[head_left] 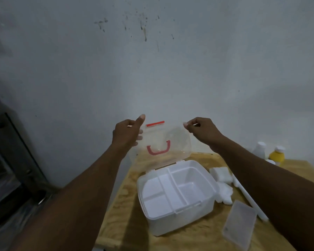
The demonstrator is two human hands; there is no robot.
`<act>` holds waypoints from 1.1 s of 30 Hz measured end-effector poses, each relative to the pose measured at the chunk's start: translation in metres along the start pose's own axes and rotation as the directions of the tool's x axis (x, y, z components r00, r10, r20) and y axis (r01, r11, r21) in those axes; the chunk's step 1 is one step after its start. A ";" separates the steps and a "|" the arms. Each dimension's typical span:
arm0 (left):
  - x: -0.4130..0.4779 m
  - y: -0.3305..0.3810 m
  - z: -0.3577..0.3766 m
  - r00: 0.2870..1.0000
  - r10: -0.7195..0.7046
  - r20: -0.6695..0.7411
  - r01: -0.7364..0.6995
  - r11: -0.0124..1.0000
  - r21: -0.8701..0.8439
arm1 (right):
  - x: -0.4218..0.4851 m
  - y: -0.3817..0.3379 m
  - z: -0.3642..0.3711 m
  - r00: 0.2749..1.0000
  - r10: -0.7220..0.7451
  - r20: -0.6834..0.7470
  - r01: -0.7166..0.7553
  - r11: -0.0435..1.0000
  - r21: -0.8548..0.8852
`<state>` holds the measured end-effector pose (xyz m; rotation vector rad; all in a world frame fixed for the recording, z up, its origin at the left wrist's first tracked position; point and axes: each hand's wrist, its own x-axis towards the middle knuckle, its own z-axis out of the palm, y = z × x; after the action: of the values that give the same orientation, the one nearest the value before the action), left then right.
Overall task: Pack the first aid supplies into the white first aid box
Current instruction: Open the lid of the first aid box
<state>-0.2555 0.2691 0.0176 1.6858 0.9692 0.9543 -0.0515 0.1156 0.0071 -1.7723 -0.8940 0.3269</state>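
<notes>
The white first aid box [194, 219] stands open on a wooden table [127, 225], with a divided white tray [163, 185] inside it. Its clear lid [178, 142], with a red handle [159, 150] and a red latch [155, 123], is swung up behind the box. My left hand [128, 132] grips the lid's upper left corner, thumb raised. My right hand [200, 128] pinches the upper right corner. White gauze pads [220, 173] and cotton pieces [225, 193] lie right of the box.
A flat clear case [240, 224] and a long white strip [250, 200] lie at the right. A white bottle [259, 149] and a yellow bottle [276, 155] stand at the back right. A stained wall rises behind; dark furniture [9, 171] is at the left.
</notes>
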 end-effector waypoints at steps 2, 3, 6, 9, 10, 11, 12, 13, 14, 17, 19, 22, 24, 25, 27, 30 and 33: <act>0.009 -0.016 0.001 0.999 -0.052 0.015 0.053 0.996 -0.066 | 0.004 0.008 0.010 0.996 0.057 0.065 -0.059 0.998 0.029; 0.012 -0.024 0.002 0.997 -0.073 0.021 0.075 0.993 -0.093 | 0.004 0.012 0.014 0.991 0.088 0.096 -0.092 0.995 0.038; 0.017 -0.052 0.007 0.992 -0.124 0.035 0.127 0.987 -0.101 | 0.001 0.030 0.027 0.972 0.177 0.154 -0.185 0.982 0.035; 0.017 -0.076 0.012 0.978 -0.202 0.058 0.207 0.973 -0.104 | -0.005 0.049 0.037 0.955 0.234 0.183 -0.243 0.970 0.026; 0.016 -0.083 0.015 0.971 -0.229 0.067 0.235 0.967 -0.095 | -0.007 0.055 0.040 0.951 0.246 0.188 -0.257 0.966 0.036; 0.014 -0.088 0.017 0.965 -0.252 0.076 0.258 0.962 -0.084 | -0.008 0.060 0.042 0.948 0.257 0.191 -0.268 0.963 0.034; 0.012 -0.093 0.020 0.959 -0.272 0.081 0.278 0.958 -0.072 | -0.008 0.063 0.043 0.943 0.269 0.194 -0.278 0.960 0.018; 0.010 -0.098 0.022 0.956 -0.282 0.082 0.287 0.956 -0.058 | -0.009 0.064 0.043 0.939 0.283 0.198 -0.289 0.957 0.003; 0.008 -0.102 0.024 0.955 -0.286 0.080 0.289 0.956 -0.039 | -0.008 0.065 0.043 0.933 0.299 0.200 -0.303 0.953 -0.012; 0.002 -0.113 0.029 0.950 -0.298 0.099 0.298 0.955 0.014 | -0.008 0.069 0.040 0.917 0.359 0.175 -0.347 0.933 -0.093; -0.001 -0.117 0.031 0.941 -0.316 0.121 0.314 0.949 0.034 | -0.007 0.071 0.039 0.906 0.393 0.157 -0.373 0.917 -0.143; -0.005 -0.114 0.032 0.938 -0.324 0.122 0.318 0.946 0.065 | -0.005 0.071 0.039 0.885 0.434 0.168 -0.406 0.896 -0.177; -0.007 -0.109 0.030 0.930 -0.344 0.132 0.337 0.939 0.073 | -0.005 0.071 0.039 0.884 0.447 0.140 -0.424 0.890 -0.166; -0.010 -0.107 0.028 0.925 -0.352 0.141 0.345 0.936 0.070 | -0.006 0.072 0.039 0.886 0.450 0.114 -0.432 0.889 -0.153; -0.015 -0.102 0.024 0.925 -0.347 0.154 0.341 0.938 0.067 | -0.008 0.074 0.039 0.886 0.460 0.052 -0.453 0.885 -0.107; -0.025 -0.097 0.020 0.927 -0.339 0.160 0.331 0.940 0.078 | -0.015 0.073 0.035 0.898 0.439 -0.017 -0.439 0.894 -0.088; -0.041 -0.091 0.015 0.917 -0.352 0.189 0.338 0.936 0.103 | -0.030 0.061 0.024 0.937 0.349 -0.015 -0.347 0.924 -0.159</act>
<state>-0.2738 0.2498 -0.0797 1.5640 1.1222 0.5078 -0.0616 0.1020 -0.0630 -2.0827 -0.6233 0.5088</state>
